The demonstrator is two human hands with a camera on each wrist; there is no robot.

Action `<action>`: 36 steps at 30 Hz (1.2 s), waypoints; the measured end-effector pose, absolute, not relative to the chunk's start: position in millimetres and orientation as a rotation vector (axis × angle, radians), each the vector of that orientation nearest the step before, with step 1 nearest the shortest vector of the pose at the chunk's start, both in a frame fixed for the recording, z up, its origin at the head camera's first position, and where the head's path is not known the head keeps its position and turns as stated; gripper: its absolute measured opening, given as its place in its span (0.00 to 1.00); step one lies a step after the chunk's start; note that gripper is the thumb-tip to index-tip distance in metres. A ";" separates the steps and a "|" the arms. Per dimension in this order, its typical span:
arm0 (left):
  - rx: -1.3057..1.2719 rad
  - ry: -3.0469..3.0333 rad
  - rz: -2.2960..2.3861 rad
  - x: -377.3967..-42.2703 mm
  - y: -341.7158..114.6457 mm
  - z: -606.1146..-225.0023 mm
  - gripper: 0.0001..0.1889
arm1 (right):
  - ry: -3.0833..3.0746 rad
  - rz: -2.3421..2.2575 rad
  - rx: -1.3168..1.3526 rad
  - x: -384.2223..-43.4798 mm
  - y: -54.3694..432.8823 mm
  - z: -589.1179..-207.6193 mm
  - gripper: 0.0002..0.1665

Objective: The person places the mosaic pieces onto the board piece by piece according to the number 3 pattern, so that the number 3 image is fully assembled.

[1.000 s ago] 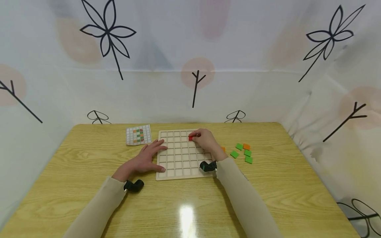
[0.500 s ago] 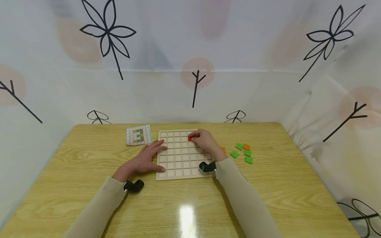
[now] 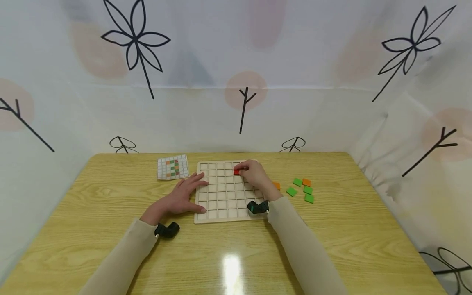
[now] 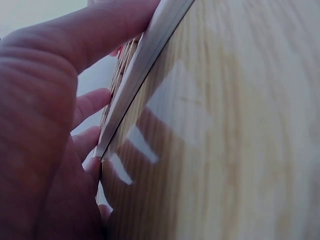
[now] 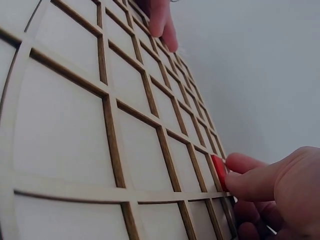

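Observation:
A light wooden grid board [image 3: 221, 196] lies on the table. My right hand [image 3: 256, 174] reaches over its far right part. Thumb and index finger pinch a small red square tile [image 3: 236, 172] at a cell in the second row from the far edge. In the right wrist view the thumb presses against the red tile [image 5: 218, 171], which sits within the grid lines there. My left hand [image 3: 180, 199] rests with fingers spread over the board's left edge. The left wrist view shows its thumb on top of the wooden rim [image 4: 131, 85].
Left of the board lies a paper card [image 3: 162, 164] printed with a grid of coloured squares. Several green tiles [image 3: 291, 191] and an orange tile [image 3: 306, 182] lie loose on the right. Another orange tile [image 3: 277, 186] is partly hidden by the right wrist.

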State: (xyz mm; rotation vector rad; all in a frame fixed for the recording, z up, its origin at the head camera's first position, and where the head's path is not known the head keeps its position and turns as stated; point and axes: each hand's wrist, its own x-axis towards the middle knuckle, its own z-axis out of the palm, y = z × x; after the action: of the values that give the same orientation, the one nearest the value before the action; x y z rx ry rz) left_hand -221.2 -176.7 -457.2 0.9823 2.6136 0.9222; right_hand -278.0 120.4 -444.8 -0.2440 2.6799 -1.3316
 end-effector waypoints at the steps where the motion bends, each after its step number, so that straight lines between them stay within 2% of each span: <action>1: 0.986 2.612 0.926 -221.3 -176.1 -456.9 0.44 | 2.681 -1.338 -0.244 -277.7 121.9 -444.3 0.14; 18: 0.993 2.621 0.918 -220.9 -175.4 -457.5 0.44 | 2.602 -1.527 -0.284 -267.9 150.0 -431.5 0.18; 28: 0.985 2.625 0.891 -219.9 -174.9 -457.9 0.44 | 2.725 -1.448 -0.243 -259.1 177.3 -428.9 0.18; 36: 0.984 2.624 0.890 -220.1 -173.3 -456.7 0.44 | 2.803 -1.390 -0.315 -242.5 205.7 -426.8 0.17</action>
State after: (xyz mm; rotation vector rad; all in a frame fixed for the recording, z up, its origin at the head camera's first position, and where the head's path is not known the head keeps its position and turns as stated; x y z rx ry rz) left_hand -220.1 -173.3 -456.7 0.9839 2.6238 0.8900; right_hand -242.5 205.7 -426.8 -0.3154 2.8030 -1.3902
